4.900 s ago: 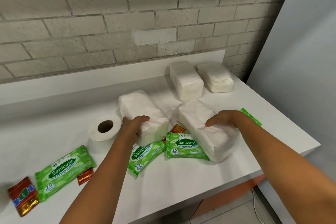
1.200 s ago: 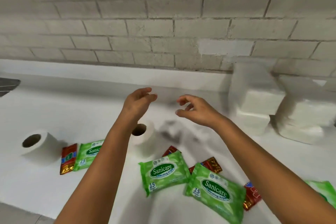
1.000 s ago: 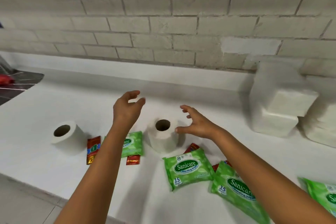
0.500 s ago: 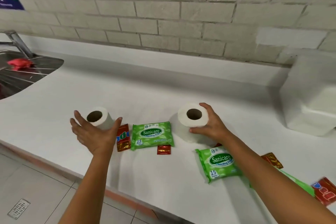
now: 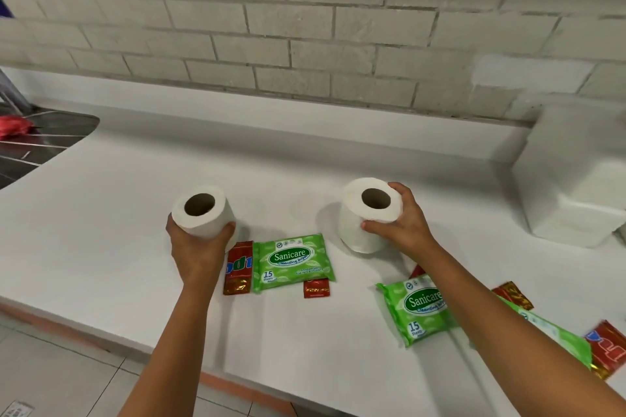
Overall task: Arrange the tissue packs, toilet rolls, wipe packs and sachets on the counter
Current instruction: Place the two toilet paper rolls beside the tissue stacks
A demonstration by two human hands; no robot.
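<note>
The step in hand looks like the toilet rolls: the person has one in each hand, with the tissue packs already stacked at the back right. The long white bench (image 5: 305, 159) runs under a pale grey brick wall (image 5: 305, 27), with a steel sink (image 5: 40, 142) at its far left. The white wrapped tissue packs (image 5: 572, 186) stand against the wall, well apart from both hands. The left hand (image 5: 198, 247) has its grip wrapped round the left white paper toilet roll (image 5: 200, 210), which it appears to hold just above the bench. The right hand (image 5: 403, 223) clasps the right white toilet roll (image 5: 367, 213) by its upper edge, standing upright. Between them lies a green plastic wipe pack (image 5: 291, 262) with red foil sachets (image 5: 238, 267) touching its sides; another green wipe pack (image 5: 421, 308) lies under the right forearm. Next, the rolls probably want setting side by side, clear of the flat packs.
</note>
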